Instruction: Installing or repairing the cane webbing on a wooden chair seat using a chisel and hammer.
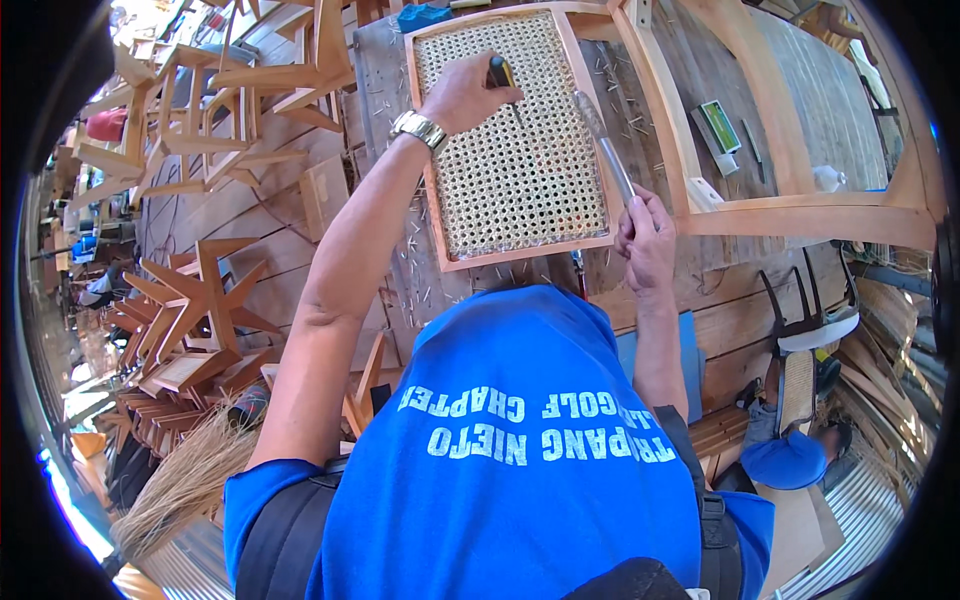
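Head view: left hand [462, 95] grips a tool [501, 75], right hand [647, 235] perhaps a hammer [604, 150], over the plank workbench [385, 90].

Cane panel [515, 140] — pale straw weave, regular open hexagonal mesh, set in a light orange-tan wood frame [428, 200]. Tool handle [499, 72] is black with a yellow band. Hammer [605, 150] — dull grey metal. Wristwatch [418, 128] silver. Shirt [520, 450] bright blue with white lettering. Surface [385, 80] is weathered grey-brown planks, speckled with pale nails. Small box [718, 125] — green and white.
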Motion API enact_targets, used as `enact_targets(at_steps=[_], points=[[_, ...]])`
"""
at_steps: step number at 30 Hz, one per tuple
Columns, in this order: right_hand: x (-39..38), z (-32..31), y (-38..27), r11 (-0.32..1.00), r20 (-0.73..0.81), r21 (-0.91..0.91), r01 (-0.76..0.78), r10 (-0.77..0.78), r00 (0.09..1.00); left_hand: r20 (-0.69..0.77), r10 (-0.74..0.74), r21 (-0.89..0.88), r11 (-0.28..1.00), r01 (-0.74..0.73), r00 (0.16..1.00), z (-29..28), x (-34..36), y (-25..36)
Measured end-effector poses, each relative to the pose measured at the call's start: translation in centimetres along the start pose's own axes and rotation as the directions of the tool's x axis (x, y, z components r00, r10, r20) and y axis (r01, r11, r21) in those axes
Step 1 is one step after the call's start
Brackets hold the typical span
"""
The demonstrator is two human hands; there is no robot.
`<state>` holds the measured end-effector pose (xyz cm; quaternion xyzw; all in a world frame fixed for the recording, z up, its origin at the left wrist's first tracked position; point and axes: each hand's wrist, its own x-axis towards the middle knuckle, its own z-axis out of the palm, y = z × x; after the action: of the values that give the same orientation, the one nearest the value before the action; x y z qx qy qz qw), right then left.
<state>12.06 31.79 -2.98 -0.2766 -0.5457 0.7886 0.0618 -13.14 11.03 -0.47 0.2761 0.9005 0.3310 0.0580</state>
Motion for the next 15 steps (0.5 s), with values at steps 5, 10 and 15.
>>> enact_targets(at_steps=[5,10,15], points=[[0.8,1.5,1.1,0.991,-0.054,-0.121,0.055,-0.062,0.997,0.095,0.037,0.075,0.996,-0.044,0.995,0.6,0.4,1.0],[1.0,1.2,0.3,1.000,-0.047,0.019,0.021,-0.020,0.999,-0.054,0.034,0.010,0.999,-0.034,0.998,-1.0,1.0,1.1],[1.5,2.1,0.5,0.999,-0.004,0.000,0.048,-0.048,0.999,0.027,0.034,0.034,0.999,-0.035,0.999,0.8,1.2,-0.6]])
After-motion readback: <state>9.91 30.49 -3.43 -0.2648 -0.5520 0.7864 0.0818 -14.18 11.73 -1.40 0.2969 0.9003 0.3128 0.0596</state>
